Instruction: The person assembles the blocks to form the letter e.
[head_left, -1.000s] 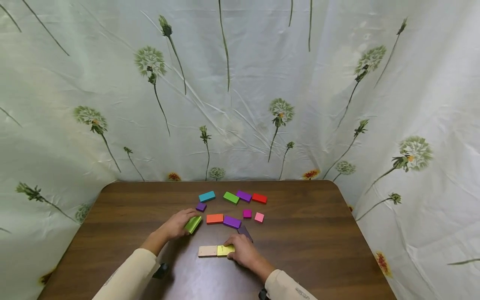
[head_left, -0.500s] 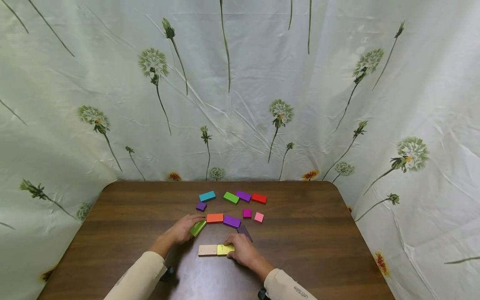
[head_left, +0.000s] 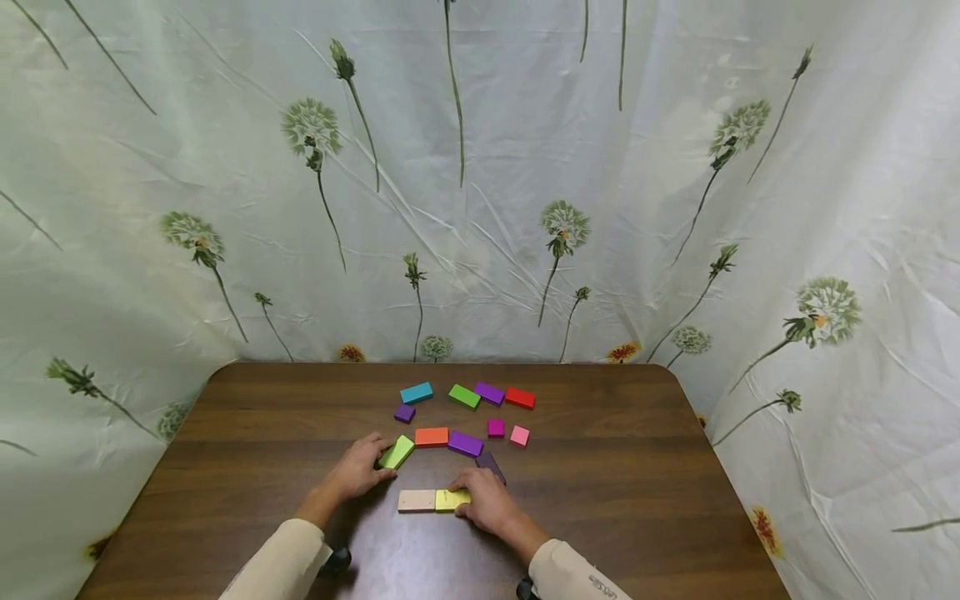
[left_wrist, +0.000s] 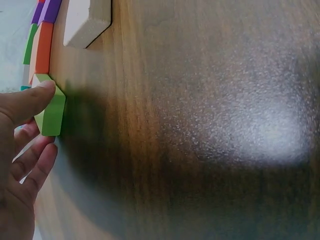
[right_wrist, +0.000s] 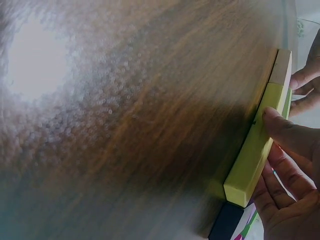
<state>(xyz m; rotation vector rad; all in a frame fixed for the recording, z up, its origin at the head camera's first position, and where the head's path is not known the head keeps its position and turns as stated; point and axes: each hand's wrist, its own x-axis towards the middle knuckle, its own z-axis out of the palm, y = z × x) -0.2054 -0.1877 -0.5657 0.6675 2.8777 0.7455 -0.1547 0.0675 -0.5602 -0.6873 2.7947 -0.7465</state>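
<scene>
My left hand (head_left: pixel 357 468) holds a lime-green block (head_left: pixel 399 452) on the table between thumb and fingers. In the left wrist view, the thumb lies over one end of this block (left_wrist: pixel 53 112). Its far end meets an orange block (head_left: pixel 431 437), followed by a purple block (head_left: pixel 466 444) and a dark block (head_left: pixel 491 467), forming a curve. Nearer to me, the right hand (head_left: pixel 487 502) grips a yellow block (head_left: pixel 451 500), thumb on the near side, fingers partly hidden behind in the right wrist view. A beige wooden block (head_left: pixel 416 501) touches the yellow one's left end.
Behind the curve lie teal (head_left: pixel 416 392), green (head_left: pixel 464 396), purple (head_left: pixel 489 393) and red (head_left: pixel 520 397) blocks. Small purple (head_left: pixel 405 413), magenta (head_left: pixel 496 428) and pink (head_left: pixel 520 436) pieces sit between. A flower-printed curtain (head_left: pixel 480 183) hangs behind the brown table (head_left: pixel 615 467).
The lime-green block, tilted up in my left hand at first, has moved right and now lies against the orange block. The left thumb has come round its near side. My right hand has stayed put.
</scene>
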